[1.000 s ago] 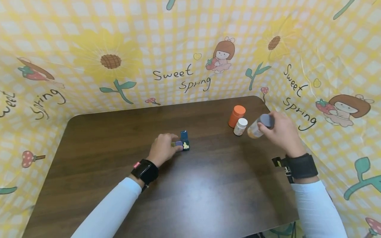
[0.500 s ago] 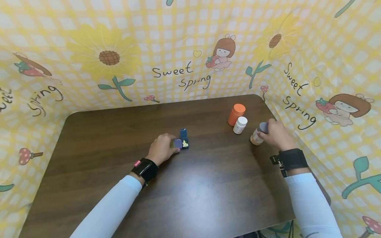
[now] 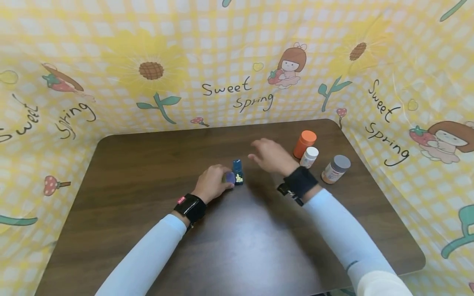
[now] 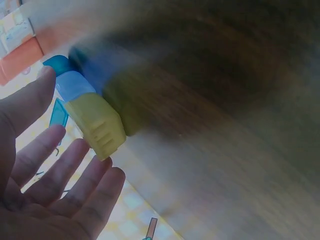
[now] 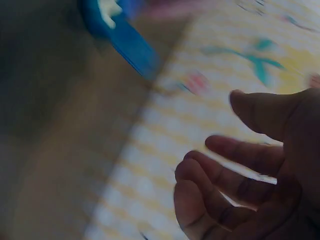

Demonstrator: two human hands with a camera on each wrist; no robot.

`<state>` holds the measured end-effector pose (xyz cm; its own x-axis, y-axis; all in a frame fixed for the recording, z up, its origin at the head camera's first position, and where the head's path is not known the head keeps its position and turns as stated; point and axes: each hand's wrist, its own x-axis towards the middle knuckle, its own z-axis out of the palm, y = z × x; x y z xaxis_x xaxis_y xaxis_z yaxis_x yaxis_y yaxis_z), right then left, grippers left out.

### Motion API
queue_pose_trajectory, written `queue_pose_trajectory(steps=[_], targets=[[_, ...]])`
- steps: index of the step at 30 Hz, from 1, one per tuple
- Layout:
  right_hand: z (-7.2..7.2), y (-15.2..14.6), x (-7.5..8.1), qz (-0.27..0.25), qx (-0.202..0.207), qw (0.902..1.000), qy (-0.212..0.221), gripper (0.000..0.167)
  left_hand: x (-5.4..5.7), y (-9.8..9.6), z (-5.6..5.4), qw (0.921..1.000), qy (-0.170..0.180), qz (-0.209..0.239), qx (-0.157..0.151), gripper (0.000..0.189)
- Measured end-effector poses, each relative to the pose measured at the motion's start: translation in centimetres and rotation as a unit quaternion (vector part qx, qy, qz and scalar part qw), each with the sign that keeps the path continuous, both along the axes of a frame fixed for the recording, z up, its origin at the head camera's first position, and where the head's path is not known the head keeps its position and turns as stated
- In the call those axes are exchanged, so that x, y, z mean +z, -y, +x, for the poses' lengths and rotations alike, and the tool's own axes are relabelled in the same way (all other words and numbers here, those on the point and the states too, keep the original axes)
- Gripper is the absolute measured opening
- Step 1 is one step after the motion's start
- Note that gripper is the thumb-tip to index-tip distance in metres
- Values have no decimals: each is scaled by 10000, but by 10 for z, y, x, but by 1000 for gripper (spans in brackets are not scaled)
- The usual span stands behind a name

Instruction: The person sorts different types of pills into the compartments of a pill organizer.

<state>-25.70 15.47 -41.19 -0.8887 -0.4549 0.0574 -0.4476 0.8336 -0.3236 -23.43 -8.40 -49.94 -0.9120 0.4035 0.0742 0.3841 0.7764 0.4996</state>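
Observation:
My left hand (image 3: 212,181) pinches a small pill box (image 3: 238,179) between thumb and fingers at the middle of the table. The box has yellow, purple-blue and teal compartments. In the left wrist view its yellow end (image 4: 97,120) faces the camera, with the fingertips along one side and the thumb at the other. The teal lid (image 3: 237,165) stands open, and pale pills (image 3: 239,178) lie in that compartment. My right hand (image 3: 274,157) is to the right of the box, holding nothing, fingers loosely bent. The right wrist view shows the open lid (image 5: 134,50) beyond those fingers.
On the right of the brown table (image 3: 155,164) stand an orange bottle (image 3: 304,144), a white bottle (image 3: 309,158) partly behind the right wrist, and a grey-capped bottle (image 3: 335,170). Yellow checked cloth (image 3: 177,53) hangs along the back and sides.
My right hand has set the grey-capped bottle down on the table, let go of it, and moved left toward the pill box. My left hand has stayed on the box.

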Motion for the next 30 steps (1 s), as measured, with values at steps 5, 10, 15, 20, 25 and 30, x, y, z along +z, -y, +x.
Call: queue_pose_trajectory(steps=[5,10,15,20,25,30], targets=[[-24,35,-44,128,473,9943,951,48,-3,0,-1,9996,-258,46,-119,36],[-24,44,-63,-67,485,9941,966,36,-9,0,0,9989,-419,-136,-141,30],[-10,41,-59,-344,860,9934,679,22,-9,4,1,9984,-548,-79,-105,27],[2,37,-60,-16,1312,9903,460,13,-4,6,-1,9987,-501,-9,-80,26],[5,38,-70,89,1139,9932,231,19,-2,5,0,9993,-382,7,-13,27],[7,42,-71,413,1030,9937,125,33,-4,4,1,9995,-312,26,-9,27]])
